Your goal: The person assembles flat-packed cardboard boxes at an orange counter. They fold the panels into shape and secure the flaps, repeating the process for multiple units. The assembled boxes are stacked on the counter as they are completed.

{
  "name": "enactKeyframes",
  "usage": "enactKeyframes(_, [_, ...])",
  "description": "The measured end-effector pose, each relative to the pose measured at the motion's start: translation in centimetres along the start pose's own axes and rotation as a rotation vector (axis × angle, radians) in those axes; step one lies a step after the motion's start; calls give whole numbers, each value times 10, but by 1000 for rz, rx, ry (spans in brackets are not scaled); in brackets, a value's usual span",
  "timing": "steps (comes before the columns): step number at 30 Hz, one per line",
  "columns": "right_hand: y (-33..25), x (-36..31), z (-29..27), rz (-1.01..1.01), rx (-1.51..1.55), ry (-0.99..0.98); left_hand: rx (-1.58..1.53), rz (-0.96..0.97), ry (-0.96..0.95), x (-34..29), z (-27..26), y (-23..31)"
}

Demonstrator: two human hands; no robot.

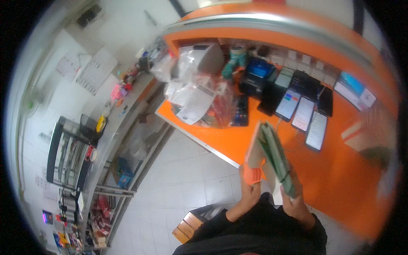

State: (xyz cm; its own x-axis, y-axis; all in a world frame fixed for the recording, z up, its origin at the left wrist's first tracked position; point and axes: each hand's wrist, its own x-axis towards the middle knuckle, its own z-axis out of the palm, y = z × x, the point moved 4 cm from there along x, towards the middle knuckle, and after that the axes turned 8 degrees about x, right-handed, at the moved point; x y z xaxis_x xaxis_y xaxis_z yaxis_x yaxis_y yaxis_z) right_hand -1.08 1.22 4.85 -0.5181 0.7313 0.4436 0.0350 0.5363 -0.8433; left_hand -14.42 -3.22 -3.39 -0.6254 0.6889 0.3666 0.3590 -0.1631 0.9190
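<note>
Flat green layered stack (276, 157): greens, darker on one edge; pale tan leaf
Small orange ribbed piece (252, 176): bright orange, fine lines
Flat glossy orange desktop (335, 182): plain orange, whitish edge
Slim rectangular lit phone (287, 105): black rim, white screen, coloured blocks
Square-tiled white floor (161, 191): white, grey grid
Black cloth sleeves (246, 221): plain black

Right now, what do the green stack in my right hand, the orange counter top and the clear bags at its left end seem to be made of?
Green stack: probably paper or card, matt; thin, leaf-like edges suggest it, though blur leaves it open.
Orange counter top: perhaps laminate or painted board; smooth, even colour.
Clear bags: most likely thin plastic, shiny; wrinkled and see-through.
</note>
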Motion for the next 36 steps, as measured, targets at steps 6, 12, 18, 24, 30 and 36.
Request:
enactKeyframes(6, [49, -41, -97, 718, 477, 314, -23, -306, -220, 45, -30, -19])
enactKeyframes(12, [123, -133, -156, 543, 517, 460, -145, -466, -800, 39, 36, -25])
enactKeyframes(18, [168, -193, -217, 568, 264, 646, -412, -842, -903, -27, 140, 29])
enactKeyframes(24, [126, -228, -310, 703, 21, 698, -88, -346, -953, -36, 198, 16])
enactKeyframes(30, [71, -177, -260, 499, -686, 101, 82, -83, -1045, -83, 237, 13])
enactKeyframes(36, [99, -158, -224, 409, -488, -441, -113, -245, -1030, -118, 244, 57])
